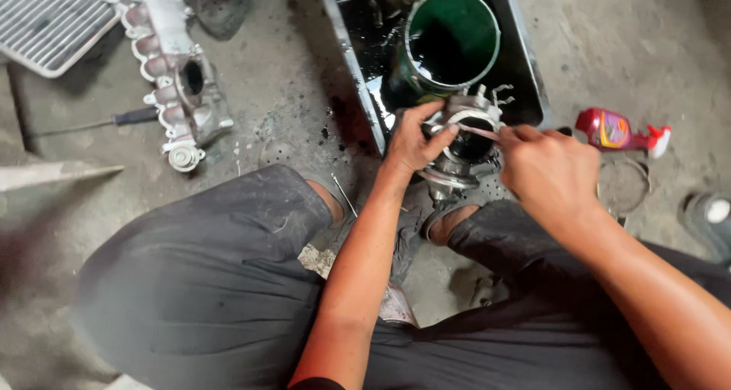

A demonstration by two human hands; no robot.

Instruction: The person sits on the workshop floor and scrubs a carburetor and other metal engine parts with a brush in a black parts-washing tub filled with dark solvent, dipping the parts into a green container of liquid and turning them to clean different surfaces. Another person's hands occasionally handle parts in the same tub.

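The person's knees in dark grey trousers (221, 283) fill the bottom of the view, and both bare forearms reach forward over them. The left hand (415, 143) is clamped around the rim of a round metal engine part (464, 150), thumb and fingers curled over its edge. The right hand (548, 169) is closed on a thin stick-like tool (478, 131) whose tip lies across the part's dark opening; what kind of tool it is cannot be made out. The part sits low between the knees, just at the near edge of a black tray (525, 63) holding dark oily liquid, its lower half hidden by the hands. A green bucket (449, 44) stands in the tray right behind it. On the concrete floor (289, 93), a red spray bottle (617, 130) lies to the right, a grey metal manifold (171, 70) and a screwdriver (99, 121) to the left. A ribbed filter panel (49, 17) is cut off at the top left corner.
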